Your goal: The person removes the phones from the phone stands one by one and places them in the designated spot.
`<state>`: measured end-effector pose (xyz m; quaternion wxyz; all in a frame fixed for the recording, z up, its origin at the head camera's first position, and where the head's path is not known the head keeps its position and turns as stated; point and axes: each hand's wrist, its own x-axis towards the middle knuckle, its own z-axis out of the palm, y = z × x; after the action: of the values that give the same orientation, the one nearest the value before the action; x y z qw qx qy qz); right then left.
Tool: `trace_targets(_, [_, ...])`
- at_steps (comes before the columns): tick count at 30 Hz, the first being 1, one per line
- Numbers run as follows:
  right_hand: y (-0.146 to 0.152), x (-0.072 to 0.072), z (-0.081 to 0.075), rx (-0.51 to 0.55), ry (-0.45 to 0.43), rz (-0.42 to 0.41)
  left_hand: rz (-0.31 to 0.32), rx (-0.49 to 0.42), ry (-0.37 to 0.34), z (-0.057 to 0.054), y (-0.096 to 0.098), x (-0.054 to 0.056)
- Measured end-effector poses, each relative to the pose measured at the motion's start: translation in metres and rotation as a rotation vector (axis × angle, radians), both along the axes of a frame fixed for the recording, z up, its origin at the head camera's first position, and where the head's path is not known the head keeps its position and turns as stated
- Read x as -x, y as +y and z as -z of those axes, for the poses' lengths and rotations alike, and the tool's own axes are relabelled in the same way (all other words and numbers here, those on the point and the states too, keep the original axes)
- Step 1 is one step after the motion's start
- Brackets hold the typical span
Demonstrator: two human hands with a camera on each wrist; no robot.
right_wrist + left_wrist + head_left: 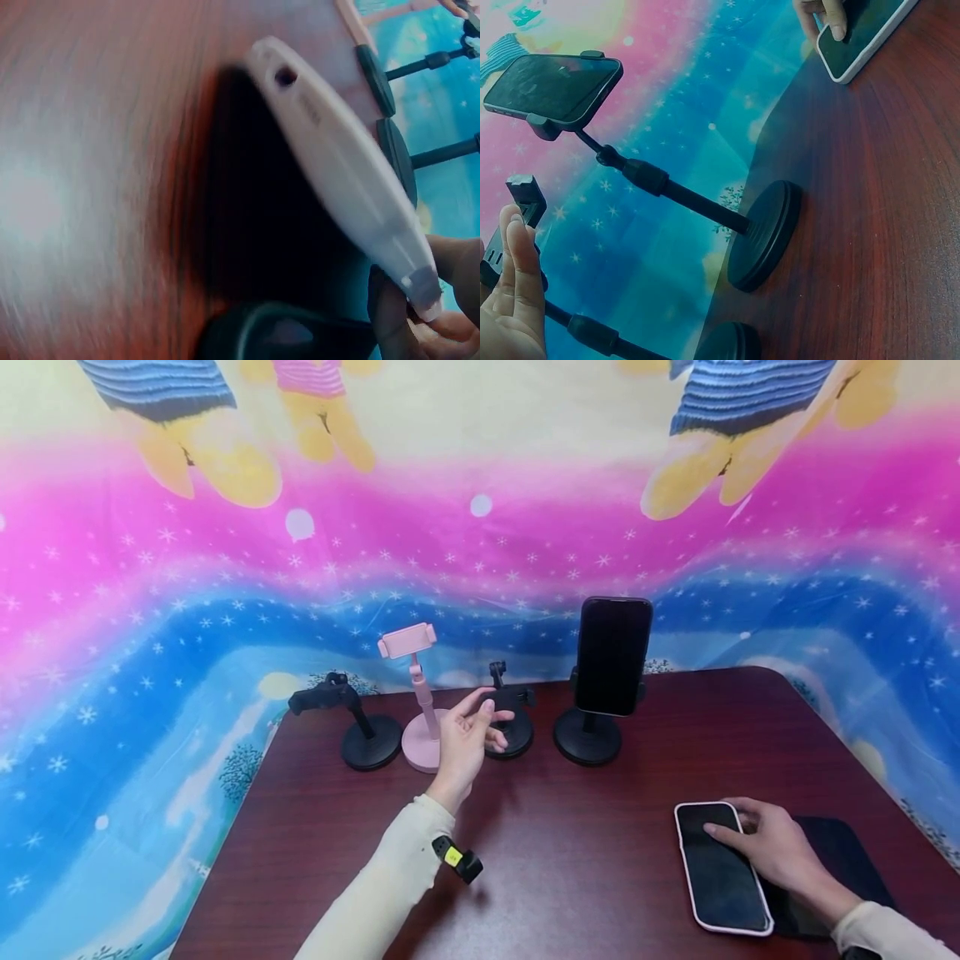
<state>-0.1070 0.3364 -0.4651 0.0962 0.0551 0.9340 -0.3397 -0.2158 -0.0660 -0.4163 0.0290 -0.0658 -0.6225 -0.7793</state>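
Note:
My left hand (467,739) is at the clamp of a black phone stand (512,697), thumb and forefinger at its left end. In the left wrist view the fingers partly cover that clamp (526,199). My right hand (776,847) grips a phone in a white case (723,868), thumb on its dark screen and fingers round the far edge. The right wrist view shows the case's pale side (345,157) tilted above the table. To the right of the left hand, a black stand (588,739) bears an upright dark phone (613,656).
A pink phone stand (420,693) and another black stand (367,739) stand left of the left hand. Under the right hand lies a flat dark object (840,860) on the reddish-brown table (570,860). A patterned cloth (480,552) hangs behind the table.

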Motion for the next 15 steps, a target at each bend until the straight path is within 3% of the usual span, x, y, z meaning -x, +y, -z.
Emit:
trace_targets(3, [0.001,0.0014,0.0002,-0.144,0.096,-0.017,0.0,-0.003,0.0,0.0002,0.0,-0.0001])
trace_targets(5, [0.0018,0.0016,0.0003,-0.183,0.132,-0.026,0.004,-0.003,0.002,0.0004,-0.0002,-0.0006])
trace_targets(15, [0.0042,0.0021,0.0085,-0.228,0.218,-0.052,0.009,0.011,0.0,-0.0002,-0.0009,-0.0019])
